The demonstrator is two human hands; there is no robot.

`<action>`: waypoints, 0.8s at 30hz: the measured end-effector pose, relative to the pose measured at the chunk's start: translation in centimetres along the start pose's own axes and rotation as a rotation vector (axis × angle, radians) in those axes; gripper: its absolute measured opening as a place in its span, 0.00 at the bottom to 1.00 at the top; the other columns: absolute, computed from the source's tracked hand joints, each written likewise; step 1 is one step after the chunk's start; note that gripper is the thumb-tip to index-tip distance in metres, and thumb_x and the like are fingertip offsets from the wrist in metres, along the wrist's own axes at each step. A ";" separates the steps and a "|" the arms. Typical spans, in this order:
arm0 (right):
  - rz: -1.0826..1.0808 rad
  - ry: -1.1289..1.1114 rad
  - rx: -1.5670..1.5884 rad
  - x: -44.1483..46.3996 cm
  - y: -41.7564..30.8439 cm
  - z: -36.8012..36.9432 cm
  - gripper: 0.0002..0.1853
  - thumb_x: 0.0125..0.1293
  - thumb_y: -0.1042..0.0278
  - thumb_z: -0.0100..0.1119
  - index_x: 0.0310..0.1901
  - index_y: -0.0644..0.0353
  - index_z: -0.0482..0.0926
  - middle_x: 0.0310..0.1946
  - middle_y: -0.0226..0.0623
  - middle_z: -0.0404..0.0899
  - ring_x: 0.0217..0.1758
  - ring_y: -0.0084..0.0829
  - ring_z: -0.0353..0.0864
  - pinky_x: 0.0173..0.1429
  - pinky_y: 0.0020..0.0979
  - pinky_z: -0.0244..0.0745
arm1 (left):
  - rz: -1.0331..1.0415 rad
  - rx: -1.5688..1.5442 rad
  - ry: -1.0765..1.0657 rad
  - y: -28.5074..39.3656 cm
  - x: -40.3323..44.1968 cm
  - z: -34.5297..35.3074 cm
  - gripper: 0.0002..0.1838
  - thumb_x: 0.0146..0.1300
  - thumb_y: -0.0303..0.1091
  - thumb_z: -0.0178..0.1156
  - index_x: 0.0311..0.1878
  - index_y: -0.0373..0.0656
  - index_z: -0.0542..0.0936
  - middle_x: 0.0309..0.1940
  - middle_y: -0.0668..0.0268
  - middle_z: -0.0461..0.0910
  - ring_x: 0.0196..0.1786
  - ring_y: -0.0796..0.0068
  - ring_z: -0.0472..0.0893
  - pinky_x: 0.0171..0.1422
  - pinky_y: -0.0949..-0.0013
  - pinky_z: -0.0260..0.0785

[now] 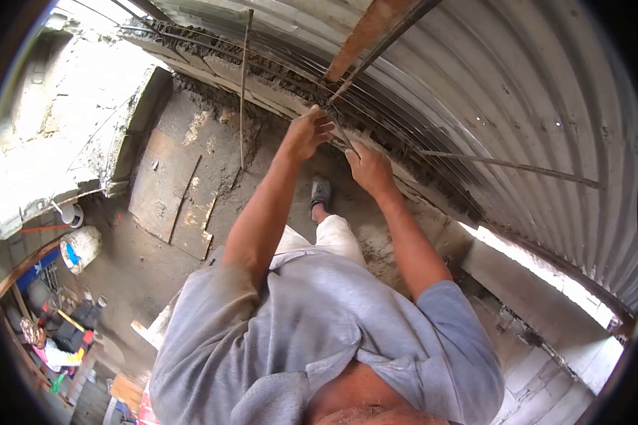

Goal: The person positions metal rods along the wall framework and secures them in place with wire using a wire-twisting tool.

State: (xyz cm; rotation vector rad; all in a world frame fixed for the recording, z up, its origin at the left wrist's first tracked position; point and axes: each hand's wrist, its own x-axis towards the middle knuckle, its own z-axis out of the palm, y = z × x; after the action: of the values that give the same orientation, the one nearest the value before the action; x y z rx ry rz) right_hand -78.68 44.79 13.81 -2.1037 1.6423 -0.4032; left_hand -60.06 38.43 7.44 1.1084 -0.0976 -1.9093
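Note:
Both of my hands reach forward to the top of a block wall [213, 76], where thin metal bars [386, 117] run lengthwise. My left hand [310, 133] is beside the bars at a dark joint, its fingers curled and partly spread; whether it grips something is too small to tell. Just to the right, my right hand [369, 168] is closed around the end of a thin dark tool [343, 133]. The tool slants up to the bars near my left fingers. A wooden post [361, 42] meets the wall top just beyond my hands.
Corrugated metal sheeting [510, 85] rises behind the wall. An upright rod [245, 92] stands left of my hands; another rod [517, 164] sticks out at the right. Boards [166, 191] lie on the floor. A white bucket [80, 250] and a person [49, 353] are at the lower left.

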 end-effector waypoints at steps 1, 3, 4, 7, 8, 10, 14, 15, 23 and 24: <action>-0.006 -0.008 -0.005 0.3 0.0 -0.1 0.18 0.70 0.56 0.56 0.51 0.60 0.82 0.33 0.54 0.84 0.38 0.57 0.83 0.44 0.52 0.77 | 0.002 -0.010 0.003 -0.9 0.9 0.1 0.20 0.78 0.49 0.49 0.48 0.38 0.77 0.40 0.60 0.81 0.42 0.67 0.80 0.44 0.62 0.74; 0.011 -0.064 -0.044 0.9 -0.4 -0.5 0.16 0.70 0.56 0.56 0.49 0.58 0.82 0.32 0.54 0.83 0.37 0.57 0.83 0.43 0.53 0.77 | -0.011 -0.145 -0.087 -2.2 2.0 0.4 0.25 0.78 0.52 0.45 0.58 0.38 0.75 0.55 0.55 0.76 0.59 0.57 0.76 0.62 0.52 0.67; 0.007 -0.067 -0.047 1.2 -0.5 -0.7 0.16 0.70 0.56 0.56 0.49 0.58 0.82 0.32 0.54 0.83 0.37 0.57 0.83 0.43 0.53 0.77 | -0.001 -0.160 -0.032 -2.7 2.3 0.7 0.25 0.80 0.52 0.41 0.59 0.39 0.74 0.54 0.56 0.76 0.58 0.57 0.76 0.63 0.53 0.66; 0.036 -0.132 -0.092 1.7 -0.3 -0.9 0.18 0.69 0.57 0.55 0.55 0.56 0.81 0.36 0.56 0.84 0.40 0.60 0.82 0.47 0.55 0.77 | 0.057 -0.220 -0.084 -3.5 2.4 0.4 0.25 0.80 0.52 0.41 0.59 0.40 0.73 0.53 0.56 0.77 0.58 0.57 0.76 0.61 0.52 0.67; 0.004 -0.090 -0.121 1.8 -0.1 -0.7 0.15 0.70 0.58 0.55 0.52 0.56 0.81 0.35 0.53 0.84 0.39 0.58 0.83 0.45 0.54 0.77 | 0.056 -0.222 -0.085 -3.4 2.4 0.5 0.25 0.80 0.52 0.41 0.59 0.40 0.73 0.53 0.56 0.77 0.58 0.57 0.76 0.61 0.52 0.67; -0.023 -0.054 -0.151 1.9 0.3 -0.6 0.13 0.70 0.58 0.55 0.49 0.55 0.82 0.34 0.51 0.83 0.37 0.56 0.83 0.42 0.53 0.78 | 0.067 -0.304 -0.106 -3.8 2.2 0.6 0.21 0.79 0.52 0.45 0.52 0.43 0.77 0.46 0.58 0.78 0.48 0.61 0.77 0.50 0.53 0.69; -0.019 -0.097 -0.217 2.0 0.4 -0.9 0.13 0.70 0.58 0.55 0.49 0.55 0.80 0.36 0.49 0.83 0.37 0.55 0.84 0.41 0.52 0.79 | 0.093 -0.276 -0.100 -4.1 2.4 1.1 0.20 0.78 0.53 0.48 0.49 0.45 0.78 0.45 0.61 0.77 0.47 0.64 0.76 0.49 0.53 0.69; -0.036 -0.083 -0.243 2.2 0.4 -0.9 0.13 0.70 0.57 0.55 0.48 0.54 0.80 0.35 0.49 0.83 0.36 0.54 0.84 0.40 0.51 0.80 | 0.089 -0.254 -0.084 -4.0 2.5 1.2 0.21 0.77 0.54 0.49 0.49 0.46 0.77 0.44 0.62 0.75 0.45 0.65 0.75 0.49 0.53 0.68; 0.046 -0.109 -0.361 2.4 -0.2 -0.7 0.15 0.70 0.56 0.54 0.51 0.54 0.80 0.33 0.49 0.84 0.38 0.53 0.85 0.43 0.51 0.80 | 0.067 -0.144 -0.075 -4.3 3.3 0.5 0.20 0.76 0.56 0.51 0.55 0.50 0.76 0.43 0.66 0.70 0.46 0.69 0.71 0.51 0.55 0.64; 0.071 -0.129 -0.373 2.4 -0.4 -0.5 0.15 0.70 0.55 0.54 0.51 0.54 0.80 0.33 0.51 0.84 0.39 0.53 0.85 0.44 0.51 0.80 | 0.061 -0.123 -0.083 -4.3 3.3 0.4 0.21 0.76 0.55 0.51 0.57 0.50 0.75 0.44 0.67 0.70 0.47 0.70 0.70 0.52 0.55 0.63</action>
State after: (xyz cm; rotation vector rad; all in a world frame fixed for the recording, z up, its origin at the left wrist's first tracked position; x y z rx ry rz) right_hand -78.00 42.44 14.39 -2.2661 1.8184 0.0694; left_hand -63.78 38.42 3.50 0.9343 -0.0581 -1.8806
